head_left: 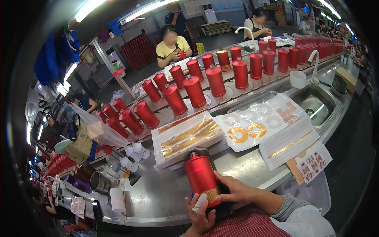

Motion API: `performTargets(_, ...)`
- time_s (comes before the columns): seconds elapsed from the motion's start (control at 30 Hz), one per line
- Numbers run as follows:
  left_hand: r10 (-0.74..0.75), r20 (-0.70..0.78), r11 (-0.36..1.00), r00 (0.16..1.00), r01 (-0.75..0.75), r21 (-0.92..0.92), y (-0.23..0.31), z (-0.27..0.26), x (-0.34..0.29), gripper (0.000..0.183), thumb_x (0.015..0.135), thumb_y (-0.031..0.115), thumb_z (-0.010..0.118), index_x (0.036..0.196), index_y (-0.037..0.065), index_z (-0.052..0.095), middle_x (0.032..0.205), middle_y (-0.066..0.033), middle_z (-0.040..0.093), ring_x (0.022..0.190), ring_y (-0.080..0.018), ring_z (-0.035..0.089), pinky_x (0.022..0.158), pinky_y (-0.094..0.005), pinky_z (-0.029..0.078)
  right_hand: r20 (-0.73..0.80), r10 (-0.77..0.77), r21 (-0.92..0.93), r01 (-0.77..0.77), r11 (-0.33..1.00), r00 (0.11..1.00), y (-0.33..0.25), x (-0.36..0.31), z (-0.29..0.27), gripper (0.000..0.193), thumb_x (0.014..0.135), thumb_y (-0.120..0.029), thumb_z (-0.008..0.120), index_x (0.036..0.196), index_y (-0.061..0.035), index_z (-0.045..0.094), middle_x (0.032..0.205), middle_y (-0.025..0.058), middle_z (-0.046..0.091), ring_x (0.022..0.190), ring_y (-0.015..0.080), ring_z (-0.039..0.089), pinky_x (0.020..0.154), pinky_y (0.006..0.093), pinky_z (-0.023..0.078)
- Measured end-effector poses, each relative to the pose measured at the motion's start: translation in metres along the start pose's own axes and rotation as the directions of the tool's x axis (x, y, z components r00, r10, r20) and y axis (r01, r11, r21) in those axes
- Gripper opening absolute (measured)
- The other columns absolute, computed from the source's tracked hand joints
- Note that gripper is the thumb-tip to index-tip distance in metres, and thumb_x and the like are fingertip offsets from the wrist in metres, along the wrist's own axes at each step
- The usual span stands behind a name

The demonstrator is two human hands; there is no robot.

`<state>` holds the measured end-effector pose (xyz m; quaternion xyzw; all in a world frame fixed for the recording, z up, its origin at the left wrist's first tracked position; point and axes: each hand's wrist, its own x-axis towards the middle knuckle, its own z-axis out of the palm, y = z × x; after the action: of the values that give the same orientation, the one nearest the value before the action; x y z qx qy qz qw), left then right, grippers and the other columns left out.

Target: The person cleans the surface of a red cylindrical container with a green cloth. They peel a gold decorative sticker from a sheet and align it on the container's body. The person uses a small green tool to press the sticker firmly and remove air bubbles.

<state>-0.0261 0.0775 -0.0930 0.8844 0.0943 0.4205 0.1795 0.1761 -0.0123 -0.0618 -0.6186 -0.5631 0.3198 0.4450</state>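
The glossy red cylindrical bottle (pixel 198 173) leans at the shiny metal surface's (pixel 158 193) near edge, left hand (pixel 202 221) and right hand (pixel 235 189) pressing fingers around its lower end. Probably stiff, slippery, perhaps fragile; best cradled low.

Around the sink and back into the workshop, as my feed shows it.
On my right, a white tub (pixel 297 80) stands near a curved white tap (pixel 316 68) by the steel sink (pixel 321 100), with dark bowls (pixel 339 84) beside a cardboard box (pixel 347 79); on my left I see a metal canister (pixel 99 183) and a white roll (pixel 117 200). Farther back, I make out red crates (pixel 139 51), stacked flat boards (pixel 216 28) and a person in yellow (pixel 167 49).
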Motion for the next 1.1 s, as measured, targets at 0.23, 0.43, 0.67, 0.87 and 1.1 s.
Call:
performTargets(0.23,0.001,-0.040,1.000,0.999,-0.001,-0.002,-0.002,-0.003,-0.002,0.047,0.093,0.029,0.055,0.127,-0.002,0.044,0.128,-0.0263,0.051,0.122,-0.0432,0.047,0.111,-0.0596,0.021,-0.024,0.007,0.044,-0.006,0.999,1.000,0.005,-0.002,0.003,0.098,0.085,-0.052,0.065,0.150,0.0035,0.017,0.136,0.0319,0.044,0.128,0.0413,0.044,0.108,0.0439,0.034)
performTargets(0.43,-0.207,-0.083,0.976,0.975,0.200,-0.091,-0.003,-0.002,-0.020,0.043,0.096,0.028,0.052,0.122,-0.004,0.042,0.116,-0.0196,0.048,0.112,-0.0332,0.048,0.107,-0.0487,0.029,-0.039,0.003,0.046,-0.001,0.999,0.999,0.012,-0.004,0.006,0.095,0.086,-0.052,0.064,0.150,0.0010,0.018,0.137,0.0313,0.044,0.128,0.0419,0.043,0.108,0.0447,0.034)
performTargets(0.67,-0.453,-0.134,0.862,0.881,0.395,-0.318,-0.012,0.003,-0.025,0.028,0.097,0.022,0.047,0.112,-0.001,0.042,0.110,-0.0128,0.042,0.103,-0.0214,0.043,0.096,-0.0347,0.035,-0.040,0.006,0.027,-0.005,1.000,0.999,0.009,-0.004,0.006,0.094,0.087,-0.052,0.063,0.151,0.0003,0.017,0.138,0.0309,0.043,0.127,0.0416,0.044,0.108,0.0450,0.034)
performTargets(0.87,-0.521,-0.136,0.803,0.843,0.429,-0.414,-0.016,0.010,-0.025,0.021,0.097,0.021,0.045,0.103,0.000,0.045,0.100,-0.0095,0.044,0.093,-0.0182,0.044,0.088,-0.0316,0.037,-0.042,-0.011,0.047,0.013,0.999,0.999,0.014,-0.004,0.008,0.095,0.087,-0.052,0.063,0.151,0.0003,0.017,0.135,0.0301,0.046,0.125,0.0408,0.045,0.107,0.0442,0.034)
performTargets(1.1,-0.493,-0.126,0.835,0.861,0.427,-0.347,-0.015,0.008,-0.026,0.023,0.097,0.023,0.046,0.099,0.000,0.047,0.096,-0.0092,0.046,0.090,-0.0180,0.046,0.085,-0.0326,0.039,-0.039,-0.028,0.062,0.031,0.998,0.999,0.012,-0.002,0.007,0.095,0.086,-0.053,0.063,0.151,0.0001,0.017,0.134,0.0296,0.047,0.125,0.0401,0.046,0.107,0.0437,0.035)
